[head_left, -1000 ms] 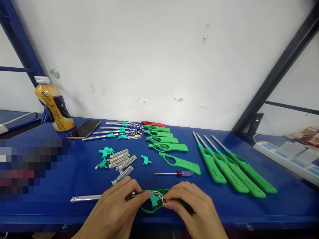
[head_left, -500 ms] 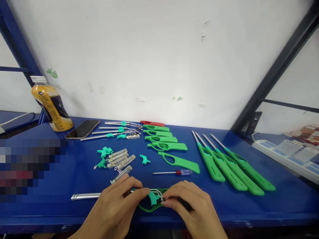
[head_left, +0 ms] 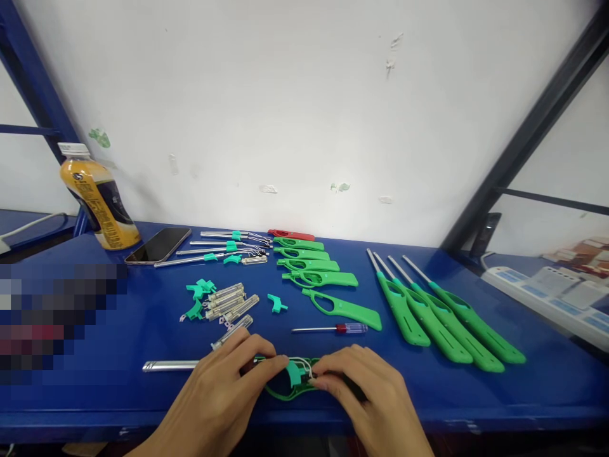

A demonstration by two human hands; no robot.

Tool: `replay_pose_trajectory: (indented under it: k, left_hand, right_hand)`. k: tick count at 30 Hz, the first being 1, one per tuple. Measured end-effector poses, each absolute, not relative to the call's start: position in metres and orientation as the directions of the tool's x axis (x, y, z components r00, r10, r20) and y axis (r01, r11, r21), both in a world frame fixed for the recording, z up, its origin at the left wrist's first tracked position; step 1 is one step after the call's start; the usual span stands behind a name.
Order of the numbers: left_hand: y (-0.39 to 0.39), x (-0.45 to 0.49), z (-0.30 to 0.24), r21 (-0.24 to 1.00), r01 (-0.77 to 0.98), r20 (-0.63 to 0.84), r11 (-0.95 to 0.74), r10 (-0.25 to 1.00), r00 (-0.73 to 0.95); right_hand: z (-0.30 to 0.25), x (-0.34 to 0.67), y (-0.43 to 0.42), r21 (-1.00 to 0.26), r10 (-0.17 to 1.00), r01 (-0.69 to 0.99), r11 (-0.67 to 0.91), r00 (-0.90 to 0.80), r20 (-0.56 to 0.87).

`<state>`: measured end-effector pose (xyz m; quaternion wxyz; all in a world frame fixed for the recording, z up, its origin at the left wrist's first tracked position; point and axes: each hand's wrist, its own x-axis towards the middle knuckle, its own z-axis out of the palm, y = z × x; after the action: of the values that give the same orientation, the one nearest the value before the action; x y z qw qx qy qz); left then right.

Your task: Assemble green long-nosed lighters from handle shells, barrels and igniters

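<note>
A partly built green gas lighter (head_left: 288, 397) lies near the table's front edge, its shell open and its metal tube (head_left: 169, 366) pointing left. My left hand (head_left: 226, 384) is closed around the tube end of the shell, thumb tip at the teal trigger (head_left: 295, 375). With thumb and fingertips, my right hand (head_left: 366, 390) pinches at the black part and white wires (head_left: 304, 363) behind the trigger. The fingers hide much of the shell's inside. A clear fuel tank (head_left: 233, 332) lies just beyond my left hand, and a screwdriver (head_left: 333, 328) beyond both hands.
Clear tanks (head_left: 226, 301), teal triggers (head_left: 196, 292), metal tubes with wires (head_left: 204, 258) and green shell halves (head_left: 345, 311) lie farther back. Several assembled lighters (head_left: 442, 327) are at right. A phone (head_left: 159, 246) and a drink bottle (head_left: 99, 203) occupy the back left.
The lighter has shifted slightly to the right, its tube tip moving with it. Both hands keep nearly the same hold.
</note>
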<state>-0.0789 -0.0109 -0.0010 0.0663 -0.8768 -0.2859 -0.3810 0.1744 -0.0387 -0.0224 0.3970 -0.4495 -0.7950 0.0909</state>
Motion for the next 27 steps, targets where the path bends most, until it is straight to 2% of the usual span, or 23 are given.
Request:
replay_pose_trajectory:
  k: [6, 18, 27]
  left_hand:
    - [-0.0097, -0.0786, -0.0049, 0.096, 0.541, 0.72, -0.836, 0.433, 0.542]
    - [-0.0069, -0.0788, -0.0007, 0.1, 0.522, 0.719, -0.847, 0.424, 0.551]
    - [-0.0088, -0.0812, -0.0043, 0.135, 0.53, 0.682, -0.837, 0.466, 0.563]
  right_hand:
    - [-0.0215, 0.1742, -0.0393, -0.471, 0.762, 0.645, 0.601, -0.285, 0.582]
    - [-0.0214, 0.1742, -0.0394, -0.499, 0.779, 0.633, 0.592, -0.293, 0.554]
    - [-0.0142, 0.1731, -0.0437, -0.546, 0.792, 0.602, 0.583, -0.271, 0.547]
